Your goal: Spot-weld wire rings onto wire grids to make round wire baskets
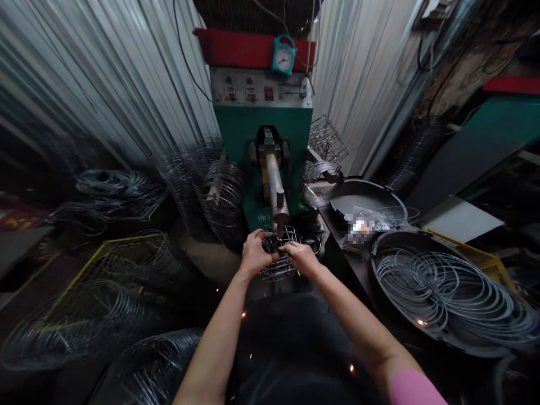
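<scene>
Under the rod-shaped electrode arm (278, 197) of a green spot-welding machine (232, 132), I hold a small wire basket (276, 274) with crossed metal bars. My left hand (255, 254) is closed on its left side, with thumb and fingers near the electrode tip. From the right, my right hand (302, 259) pinches the basket close to the same tip. The exact grip points are partly hidden by my fingers. Bright sparks (243, 314) fly below my forearms.
On the right, a large round pan (375, 264) holds many wire rings, with another pan (399, 205) behind it. Wire coils (223, 191) hang left of the machine. A yellow-edged crate (90, 261) and piled wire rings (105, 304) stand lower left. A teal clock (283, 56) sits on top.
</scene>
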`<state>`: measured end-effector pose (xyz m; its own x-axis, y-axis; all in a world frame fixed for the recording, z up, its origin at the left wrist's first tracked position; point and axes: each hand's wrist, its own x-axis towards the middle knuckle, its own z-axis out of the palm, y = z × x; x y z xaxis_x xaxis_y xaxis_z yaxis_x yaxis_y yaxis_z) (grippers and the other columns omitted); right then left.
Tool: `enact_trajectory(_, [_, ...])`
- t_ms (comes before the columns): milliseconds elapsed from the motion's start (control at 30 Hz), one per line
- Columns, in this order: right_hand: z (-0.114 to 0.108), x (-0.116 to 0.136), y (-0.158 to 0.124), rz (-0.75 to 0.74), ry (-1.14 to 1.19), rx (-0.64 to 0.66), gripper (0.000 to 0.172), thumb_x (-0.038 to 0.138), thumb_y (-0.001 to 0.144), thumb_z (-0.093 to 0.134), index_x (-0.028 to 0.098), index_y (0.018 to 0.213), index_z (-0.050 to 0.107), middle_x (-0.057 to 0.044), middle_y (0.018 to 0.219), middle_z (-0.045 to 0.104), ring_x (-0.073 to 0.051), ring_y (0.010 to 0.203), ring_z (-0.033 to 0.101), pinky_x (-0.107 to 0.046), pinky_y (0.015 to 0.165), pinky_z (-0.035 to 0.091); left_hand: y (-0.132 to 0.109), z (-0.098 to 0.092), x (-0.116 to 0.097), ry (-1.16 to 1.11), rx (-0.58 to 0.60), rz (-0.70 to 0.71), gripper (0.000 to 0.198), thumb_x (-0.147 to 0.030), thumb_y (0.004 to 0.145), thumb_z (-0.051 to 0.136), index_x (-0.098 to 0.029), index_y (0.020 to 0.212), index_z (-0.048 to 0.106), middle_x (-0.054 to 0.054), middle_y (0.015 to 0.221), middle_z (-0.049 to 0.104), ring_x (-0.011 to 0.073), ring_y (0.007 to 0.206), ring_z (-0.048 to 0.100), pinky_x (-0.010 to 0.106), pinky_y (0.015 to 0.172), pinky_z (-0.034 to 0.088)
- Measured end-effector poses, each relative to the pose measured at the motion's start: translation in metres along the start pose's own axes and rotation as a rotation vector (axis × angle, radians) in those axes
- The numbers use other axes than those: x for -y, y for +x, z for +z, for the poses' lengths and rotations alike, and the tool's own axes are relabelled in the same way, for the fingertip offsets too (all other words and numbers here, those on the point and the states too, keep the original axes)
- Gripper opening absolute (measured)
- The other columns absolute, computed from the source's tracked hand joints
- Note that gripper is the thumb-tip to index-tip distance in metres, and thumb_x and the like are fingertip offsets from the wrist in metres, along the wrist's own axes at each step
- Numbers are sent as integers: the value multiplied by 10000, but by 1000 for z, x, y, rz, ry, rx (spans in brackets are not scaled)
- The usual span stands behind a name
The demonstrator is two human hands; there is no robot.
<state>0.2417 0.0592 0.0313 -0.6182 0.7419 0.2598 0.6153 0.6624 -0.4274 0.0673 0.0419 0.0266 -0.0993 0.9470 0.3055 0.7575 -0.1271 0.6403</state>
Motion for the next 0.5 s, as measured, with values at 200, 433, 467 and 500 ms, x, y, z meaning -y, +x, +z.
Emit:
enact_trajectory(200, [0,6,-11,254,373,-356,244,219,751,623,210,995,616,-55,1012,631,-175,920,596,-274,800,462,11,1,2,5,6,-38,564,-288,503,745,-217,1048,618,63,1170,559,250,1123,507,367,962,414])
enact_trajectory(433, [20,-12,-68,861,1317,-404,198,273,706,616,166,866,570,44,615,542,-72,475,456,-185,436,340,25,-3,-1,34,-6,-107,558,-333,527,737,-191,1051,609,82,1130,591,264,1086,527,375,917,430])
enact_trajectory(467, [25,-16,-77,905,1390,-409,190,247,699,624,165,862,573,39,616,551,-67,469,457,-179,431,337,27,-4,-2,41,-5,-110,549,-344,535,732,-188,1047,608,84,1121,596,267,1084,527,378,908,432])
enact_trajectory(500, [29,-19,-86,954,1445,-408,182,222,695,632,165,858,575,32,619,562,-67,471,467,-177,434,347,29,-4,-2,52,-5,-111,547,-351,538,731,-187,1045,607,87,1123,596,271,1087,525,381,905,431])
